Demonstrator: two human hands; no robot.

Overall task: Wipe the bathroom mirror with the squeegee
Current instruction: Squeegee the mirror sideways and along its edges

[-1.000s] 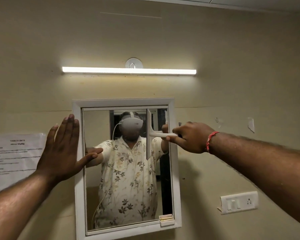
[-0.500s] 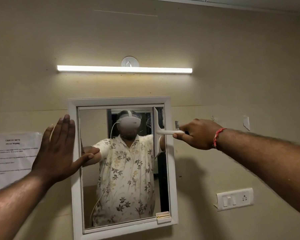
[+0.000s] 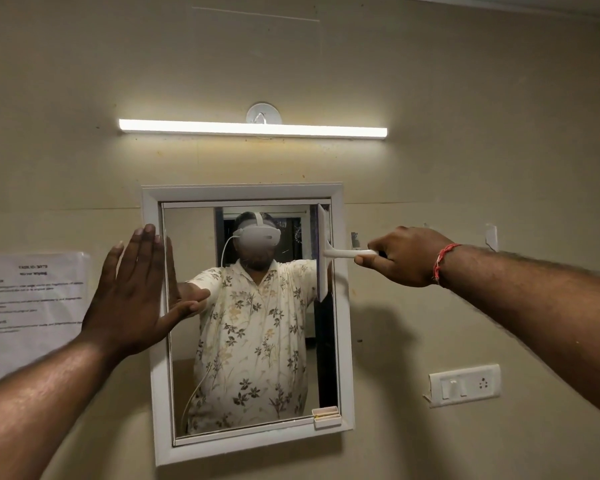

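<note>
Squeegee (image 3: 326,252) white, blade upright on mirror (image 3: 243,403)

One mirror (image 3: 250,441), one squeegee (image 3: 326,252), two hands, one tube light (image 3: 253,128), one switch plate (image 3: 465,384), one paper notice (image 3: 32,299).

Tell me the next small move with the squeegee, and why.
Probably lift it off and reset lower: the squeegee, gripped in the right hand, stands upright at the mirror's top right edge, with the lower glass below it likely unwiped. The left hand braces the frame.
</note>
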